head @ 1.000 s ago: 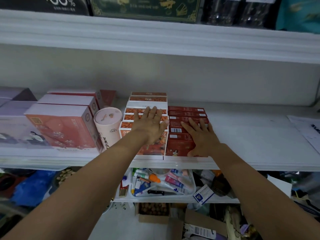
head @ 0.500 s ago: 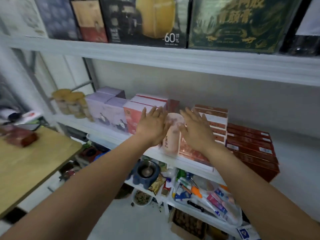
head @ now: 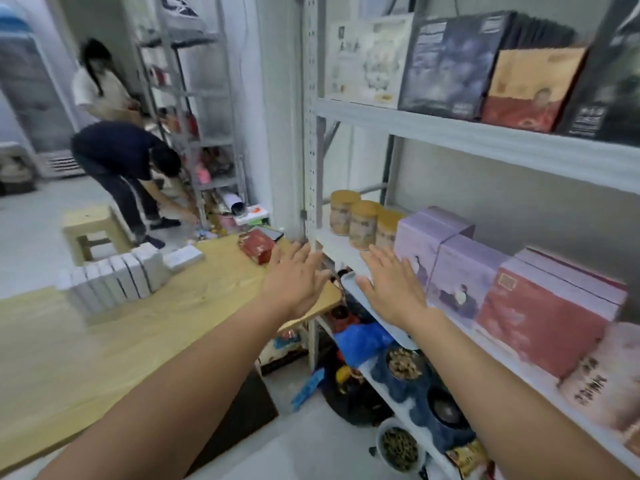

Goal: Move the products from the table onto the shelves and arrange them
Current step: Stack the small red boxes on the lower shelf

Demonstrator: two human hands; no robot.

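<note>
Left of frame: we note a row of white rectangular cartons [head: 114,278] on the pale wooden table [head: 173,323], with a small red box [head: 257,244] at its far end. Centre: our left hand [head: 294,282] and right hand [head: 391,289] hover empty, fingers spread wide. Right: lilac cartons [head: 460,271] and a pink-red carton [head: 547,306] stand on the white metal shelf [head: 332,242].

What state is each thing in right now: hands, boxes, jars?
Left hand: open, empty.
Right hand: open, empty.
Jars: upright on shelf, lids on.
Purple boxes: upright, closed.
Red box: closed, on the table.
White boxes: on the table, standing in a row.
</note>
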